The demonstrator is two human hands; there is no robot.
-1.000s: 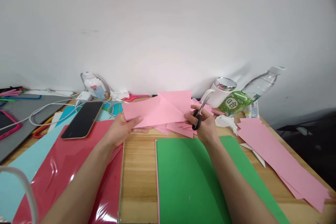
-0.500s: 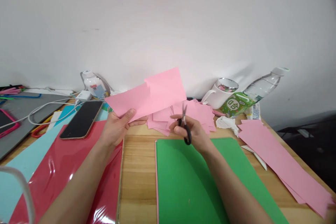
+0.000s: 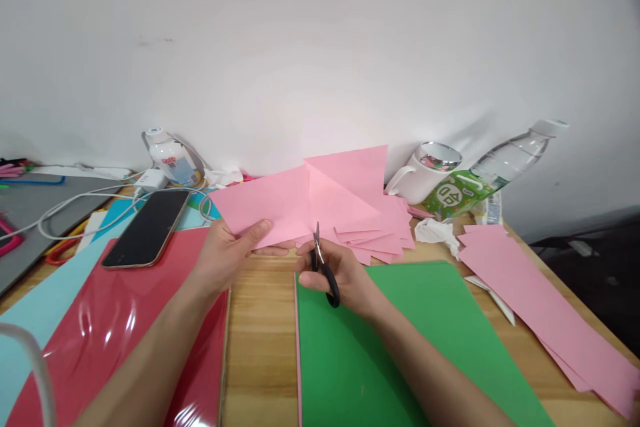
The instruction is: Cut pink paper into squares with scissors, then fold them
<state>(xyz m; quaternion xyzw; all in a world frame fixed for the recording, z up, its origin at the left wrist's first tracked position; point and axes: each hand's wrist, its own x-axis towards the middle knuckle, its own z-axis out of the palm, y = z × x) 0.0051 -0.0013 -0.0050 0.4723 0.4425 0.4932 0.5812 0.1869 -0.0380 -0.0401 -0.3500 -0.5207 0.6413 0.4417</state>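
My left hand pinches the near edge of a pink sheet of paper, thumb on top and fingers beneath. The sheet is held up off the table, with a crease or cut near its middle and a flap angling to the right. Black-handled scissors are in my right hand, blades pointing up and away close to the sheet's lower edge. Whether the blades touch the paper I cannot tell. Behind and below lies a heap of cut pink pieces. Under my right wrist is a stack topped with green paper.
Red sheets in clear wrap lie left, a phone on them. Against the wall stand a white bottle, a white mug and a tilted clear bottle. Long pink strips and a crumpled tissue are right.
My right hand with the scissors has moved left and nearer to me, toward the sheet's lower edge. The sheet's right part has swung to the right and folded into a flap.
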